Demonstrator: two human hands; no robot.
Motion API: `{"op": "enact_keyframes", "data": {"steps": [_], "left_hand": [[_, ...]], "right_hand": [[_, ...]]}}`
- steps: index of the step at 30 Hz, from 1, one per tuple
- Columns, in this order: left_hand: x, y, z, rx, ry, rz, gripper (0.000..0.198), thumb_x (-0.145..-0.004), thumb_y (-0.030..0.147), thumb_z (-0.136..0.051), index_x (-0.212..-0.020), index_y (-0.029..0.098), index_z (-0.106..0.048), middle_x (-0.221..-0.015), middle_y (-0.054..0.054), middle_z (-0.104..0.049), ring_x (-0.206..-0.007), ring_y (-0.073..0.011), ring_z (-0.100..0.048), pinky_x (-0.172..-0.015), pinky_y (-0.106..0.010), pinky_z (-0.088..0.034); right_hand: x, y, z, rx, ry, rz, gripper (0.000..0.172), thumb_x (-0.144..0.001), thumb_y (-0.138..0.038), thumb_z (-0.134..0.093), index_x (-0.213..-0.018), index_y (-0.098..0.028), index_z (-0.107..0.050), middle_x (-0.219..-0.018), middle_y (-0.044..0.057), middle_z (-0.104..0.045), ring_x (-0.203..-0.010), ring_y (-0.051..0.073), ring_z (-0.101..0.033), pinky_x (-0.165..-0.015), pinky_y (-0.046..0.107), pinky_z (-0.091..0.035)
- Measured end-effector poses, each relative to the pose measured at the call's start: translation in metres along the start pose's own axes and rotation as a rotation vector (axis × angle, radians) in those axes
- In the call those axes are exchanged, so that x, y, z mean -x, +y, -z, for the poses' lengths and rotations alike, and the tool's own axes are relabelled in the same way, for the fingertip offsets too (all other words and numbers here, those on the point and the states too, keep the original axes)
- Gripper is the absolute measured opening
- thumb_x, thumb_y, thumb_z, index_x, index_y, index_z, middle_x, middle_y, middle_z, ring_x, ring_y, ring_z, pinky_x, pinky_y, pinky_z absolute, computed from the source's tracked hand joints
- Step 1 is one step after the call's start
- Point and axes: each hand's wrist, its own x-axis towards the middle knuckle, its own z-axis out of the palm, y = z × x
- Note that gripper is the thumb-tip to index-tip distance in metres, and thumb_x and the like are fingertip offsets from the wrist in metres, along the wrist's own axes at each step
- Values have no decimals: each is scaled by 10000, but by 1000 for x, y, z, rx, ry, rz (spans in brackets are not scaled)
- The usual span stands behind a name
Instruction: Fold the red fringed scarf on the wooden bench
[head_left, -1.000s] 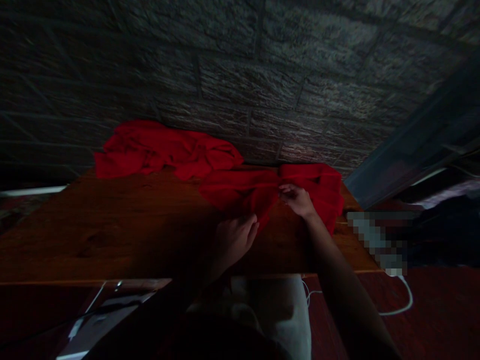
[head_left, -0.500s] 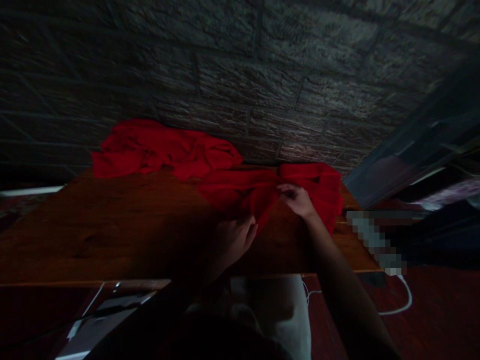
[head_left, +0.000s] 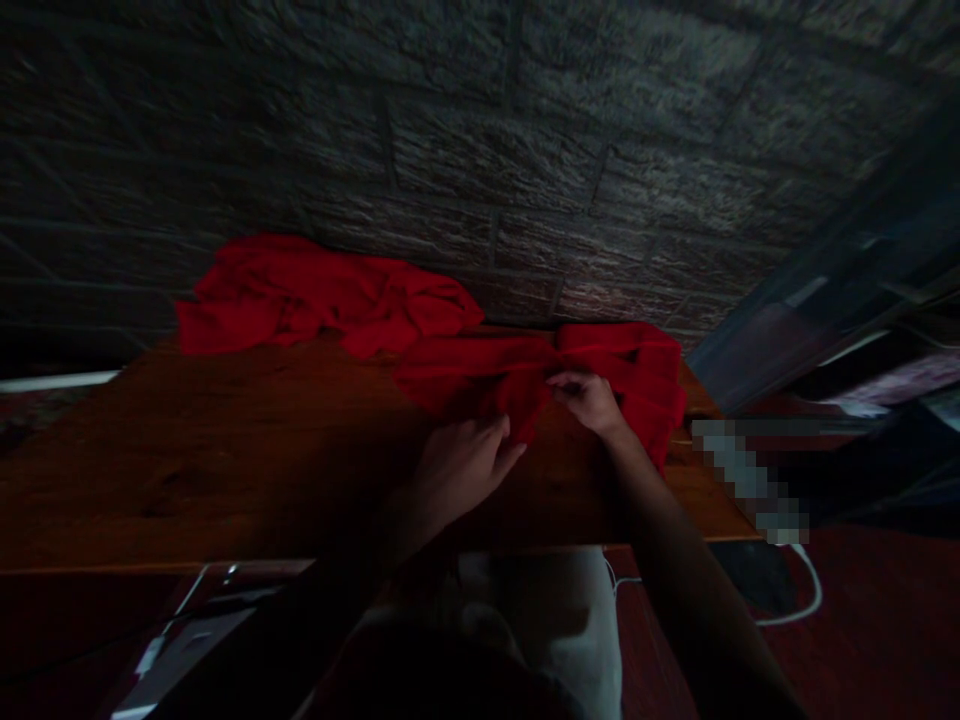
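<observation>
A red cloth (head_left: pixel 480 365) lies on the wooden table (head_left: pixel 225 450) in front of me, partly under my hands. My left hand (head_left: pixel 469 460) rests at its near edge, thumb apart from the fingers, with nothing visible in it. My right hand (head_left: pixel 589 398) has its thumb and fingertips pinched together at the cloth's right side. Just beyond that hand sits a folded red cloth (head_left: pixel 645 365). A crumpled red cloth heap (head_left: pixel 322 295) lies at the back left against the wall.
A rough block wall (head_left: pixel 450 150) rises behind the table. Beyond the table's right end are a blurred power strip (head_left: pixel 742 475) and a white cable (head_left: pixel 814 590). Dark fabric hangs at the far right.
My left hand has moved slightly up, and its thumb now stands further out from the fingers. My right hand has shifted a little left, still pinched at the cloth.
</observation>
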Motion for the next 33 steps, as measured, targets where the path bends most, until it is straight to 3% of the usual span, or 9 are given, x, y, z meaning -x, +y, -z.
{"op": "enact_keyframes", "data": {"steps": [3,8,13,25,29,33], "left_hand": [[-12,5,6,6,55,9,332,-1009,477,-374,-1100,229,-574,-949,-58,-731,-858,-249,-703,-719,-338,-489],[-27,6,-15,-36,4,38,327,-980,446,-459,-1145,191,-581,-974,-92,-734,-876,-261,-706,-702,-328,-498],[-26,2,-23,-48,11,39,311,-1000,411,-412,-1085,185,-610,-934,-95,-731,-861,-249,-706,-711,-315,-496],[-22,0,-22,24,-1,-10,265,-954,438,-512,-980,211,-647,-900,-66,-734,-840,-241,-699,-715,-314,-490],[-20,-4,-15,36,-20,-65,239,-948,414,-541,-997,205,-646,-965,-64,-734,-890,-246,-690,-761,-331,-503],[-27,-7,-9,109,61,-125,262,-985,389,-480,-1044,189,-639,-1079,-79,-715,-999,-234,-671,-879,-349,-506]], "right_hand": [[0,1,-1,-19,11,-9,186,-794,-280,-643,-924,-221,-763,-896,22,-753,-786,173,-683,-761,286,-532],[0,-1,-3,-23,47,-40,154,-778,-278,-653,-886,-223,-749,-870,14,-747,-764,169,-681,-765,289,-536],[-1,-4,1,-10,60,-49,135,-781,-302,-647,-851,-225,-734,-848,11,-742,-753,166,-675,-743,280,-531],[-1,-1,7,-105,-75,-37,180,-749,-262,-605,-884,-193,-702,-896,32,-735,-802,166,-672,-796,293,-526],[-1,6,6,-77,9,-121,221,-772,-280,-593,-945,-189,-697,-901,36,-727,-701,143,-652,-677,257,-520],[-1,6,3,-62,47,-172,287,-841,-438,-590,-959,-194,-685,-835,28,-712,-582,121,-616,-563,230,-479]]}}
